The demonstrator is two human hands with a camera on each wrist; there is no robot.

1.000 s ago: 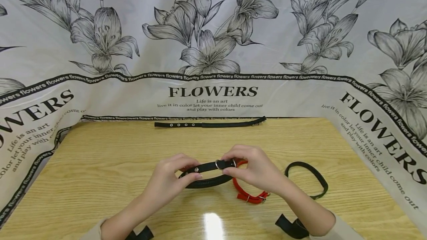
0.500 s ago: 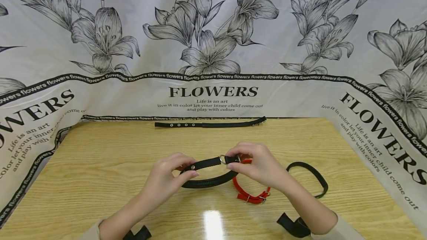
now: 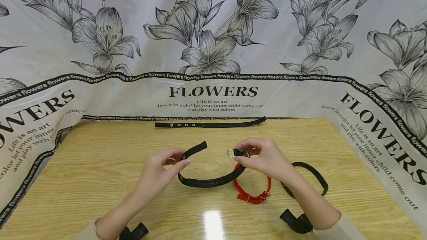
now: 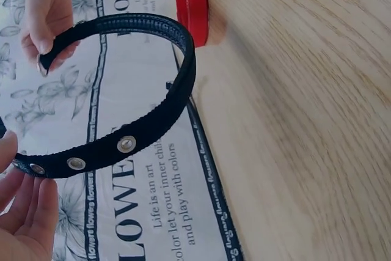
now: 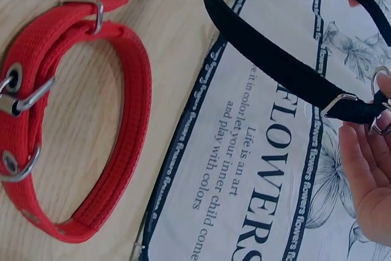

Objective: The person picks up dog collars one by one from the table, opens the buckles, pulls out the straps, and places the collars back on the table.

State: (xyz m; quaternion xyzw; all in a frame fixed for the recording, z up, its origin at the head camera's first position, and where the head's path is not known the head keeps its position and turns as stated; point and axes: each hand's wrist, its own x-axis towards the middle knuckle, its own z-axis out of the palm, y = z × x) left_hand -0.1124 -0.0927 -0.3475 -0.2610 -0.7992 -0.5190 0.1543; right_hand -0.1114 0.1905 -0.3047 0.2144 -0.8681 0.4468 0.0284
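A black collar [image 3: 210, 183] hangs in an open curve between my two hands, above the table. My left hand [image 3: 159, 166] pinches its strap near the eyelets, and the free end juts up past the fingers. In the left wrist view metal-rimmed eyelets [image 4: 126, 144] line that strap. At the other end, my right hand [image 3: 261, 156] pinches the collar by its buckle; a metal D-ring [image 3: 231, 153] sticks out from the fingertips. The right wrist view shows a metal keeper loop [image 5: 340, 103] on the strap, with the buckle partly hidden by fingers.
A red collar [image 3: 251, 197], buckled into a loop, lies below my right hand. Right of it is a looped black collar [image 3: 317, 173]. Another black collar [image 3: 220, 124] lies straight along the table's [image 3: 110, 151] back edge. Black straps [image 3: 297, 222] show near both forearms.
The collar's free end has come out of the buckle end. My hands have moved apart, the left one leftward and the right one rightward and slightly up, leaving a gap between the ends.
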